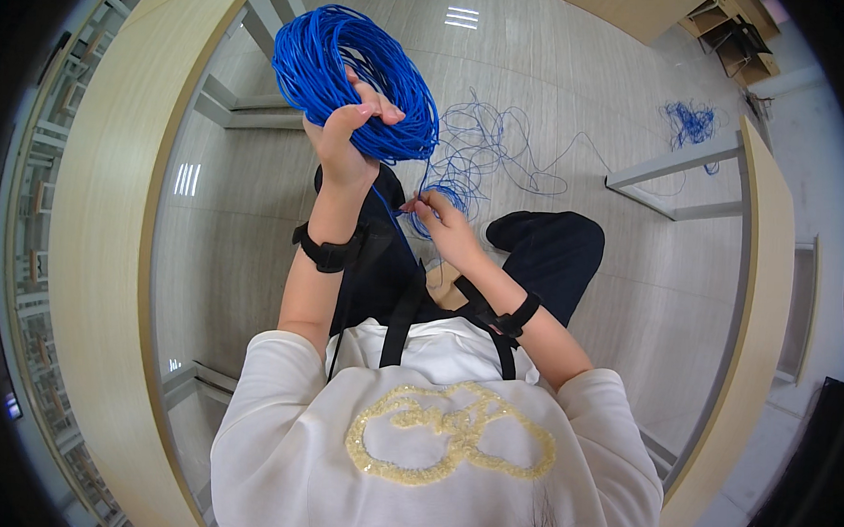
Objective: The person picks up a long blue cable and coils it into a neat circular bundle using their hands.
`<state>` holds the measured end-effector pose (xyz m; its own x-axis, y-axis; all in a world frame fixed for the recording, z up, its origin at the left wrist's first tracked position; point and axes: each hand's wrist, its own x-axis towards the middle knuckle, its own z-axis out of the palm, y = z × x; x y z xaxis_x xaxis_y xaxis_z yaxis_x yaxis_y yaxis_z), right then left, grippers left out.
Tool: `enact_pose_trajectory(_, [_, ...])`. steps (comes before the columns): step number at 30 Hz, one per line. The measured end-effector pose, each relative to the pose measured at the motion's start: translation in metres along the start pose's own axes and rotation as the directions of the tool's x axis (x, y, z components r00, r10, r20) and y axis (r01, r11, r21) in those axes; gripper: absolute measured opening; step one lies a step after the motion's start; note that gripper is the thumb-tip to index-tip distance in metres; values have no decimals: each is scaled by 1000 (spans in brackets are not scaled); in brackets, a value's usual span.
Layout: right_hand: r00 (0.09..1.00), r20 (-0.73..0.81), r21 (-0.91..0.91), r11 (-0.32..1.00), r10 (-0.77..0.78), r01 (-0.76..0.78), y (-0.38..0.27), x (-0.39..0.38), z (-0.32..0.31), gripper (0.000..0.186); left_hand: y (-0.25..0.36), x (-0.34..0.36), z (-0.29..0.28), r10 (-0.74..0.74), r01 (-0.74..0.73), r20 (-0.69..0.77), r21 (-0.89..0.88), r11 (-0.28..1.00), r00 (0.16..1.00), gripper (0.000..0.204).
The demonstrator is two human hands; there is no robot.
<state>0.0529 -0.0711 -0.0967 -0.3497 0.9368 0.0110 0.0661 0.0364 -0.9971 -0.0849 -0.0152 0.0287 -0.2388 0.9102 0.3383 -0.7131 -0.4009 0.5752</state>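
Observation:
A thick coil of blue wire point(392, 83) is held up at the upper left of centre. My left hand point(345, 138) grips it, with fingers passing through the ring and the thumb on its near side. Lower and to the right, my right hand point(440, 222) pinches a strand of the same blue wire that hangs from the coil. Below and behind that hand, a loose blue tangle point(458, 192) lies on the floor between my legs, partly hidden by the hand. Thin loops spread from it to the right.
Wooden tables with grey metal legs stand close on both sides, the left tabletop point(112, 250) and the right tabletop point(758, 278). Another blue wire tangle point(689, 123) lies on the floor near the right table's leg point(671, 166). A wooden cabinet point(631, 11) is at the back.

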Motion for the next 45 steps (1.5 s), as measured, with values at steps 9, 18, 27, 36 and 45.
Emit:
enact_pose_trajectory(9, [962,140,349,898,232,-268,-22,-4,-26,26,5,12,-6,80,-82,21,130,988,997,29])
enact_pose_trajectory(18, [945,324,-801,520,-40,297,-88,-2,-51,22,-15,-17,-4,-159,69,159,463,884,974,26])
enact_pose_trajectory(27, [902,426,-852,305,-70,426,-90,-14,-62,13,-44,-33,-1,-285,171,163,497,851,944,26])
enact_pose_trajectory(36, [807,510,-815,133,-297,564,-100,-15,-66,7,-66,-40,-9,-214,51,145,703,709,966,25])
enact_pose_trajectory(45, [785,513,-859,-198,-348,473,-106,-9,-69,6,-78,-42,-12,-242,118,63,738,664,968,19])
